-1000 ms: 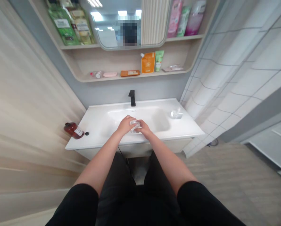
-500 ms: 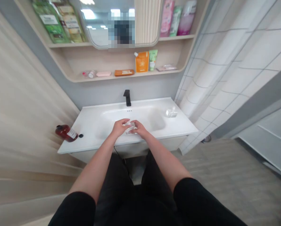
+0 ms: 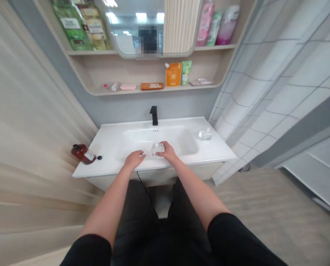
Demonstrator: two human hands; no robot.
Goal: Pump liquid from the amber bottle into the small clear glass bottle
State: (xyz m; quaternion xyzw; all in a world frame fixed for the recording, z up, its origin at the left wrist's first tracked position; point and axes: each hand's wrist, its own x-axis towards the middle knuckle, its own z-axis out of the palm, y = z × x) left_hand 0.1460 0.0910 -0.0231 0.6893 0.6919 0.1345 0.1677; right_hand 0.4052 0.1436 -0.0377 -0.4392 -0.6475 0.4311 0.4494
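Note:
My right hand grips a small clear glass bottle by its right side, over the front of the white washbasin. Left of it, apart from the bottle, my left hand is over the basin's front rim, thumb and fingers pinched together. Something small and pale may be between those fingertips; I cannot make it out. A second clear glass container is on the right side of the counter. On the left are a brown bottle with a white label and a small black cap.
A black faucet rises behind the basin. Above hangs a mirror cabinet; its lower shelf carries an orange pouch, a green tube and small packs. A beige curtain hangs left, a tiled white curtain right.
My hands have come apart. The left has drawn back to the left, away from the glass bottle, while the right keeps its hold on it. The view has shifted slightly.

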